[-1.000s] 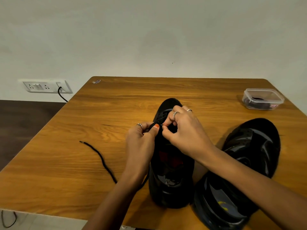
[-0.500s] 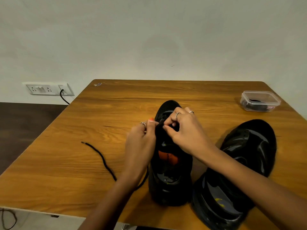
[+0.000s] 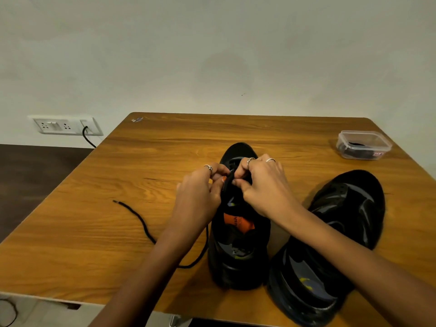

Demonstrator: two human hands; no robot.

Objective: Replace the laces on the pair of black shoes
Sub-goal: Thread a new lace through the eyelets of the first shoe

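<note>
A black shoe (image 3: 238, 263) stands upright in the middle of the wooden table (image 3: 118, 180), toe pointing away, an orange tongue label showing inside. My left hand (image 3: 200, 192) pinches the black lace at the shoe's front eyelets. My right hand (image 3: 264, 185) pinches the shoe's upper and lace from the other side, fingertips almost meeting the left's. The lace's free end (image 3: 139, 218) trails left across the table, looping back under my left wrist. The second black shoe (image 3: 342, 223) lies on its side to the right, partly under my right forearm.
A clear plastic box (image 3: 364, 144) with dark contents sits at the table's far right corner. A wall socket (image 3: 64, 125) with a black cable is at the left beyond the table. The wall stands close behind the far edge.
The shoe has tipped so the orange label inside shows. Both hands stay at the front eyelets, fingers shifting slightly. The view has dropped a little.
</note>
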